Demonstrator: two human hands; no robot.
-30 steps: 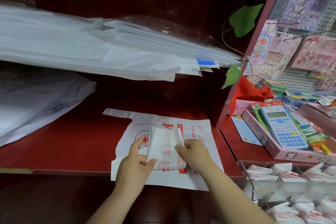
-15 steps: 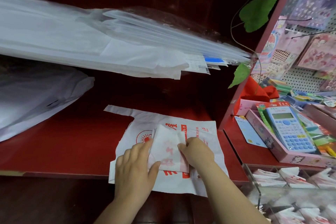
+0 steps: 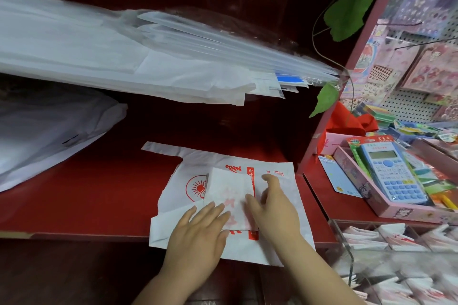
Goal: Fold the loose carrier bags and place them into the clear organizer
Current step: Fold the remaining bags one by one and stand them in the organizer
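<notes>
We are pressing the left hand [image 3: 198, 233] flat on the near-left corner of the folded bag [image 3: 230, 190], fingers straight and released, grasping nothing. We are resting the right hand [image 3: 275, 210] at the folded bag's right edge, fingers extended and spread, thumb touching that edge and gripping nothing. The folded bag is lying on top of 1 flat carrier bag [image 3: 173, 228], which is lying on the red shelf [image 3: 86, 193]. The clear organizer [image 3: 345, 238] is standing to the right, holding stored bags [image 3: 394, 238] in its compartments.
</notes>
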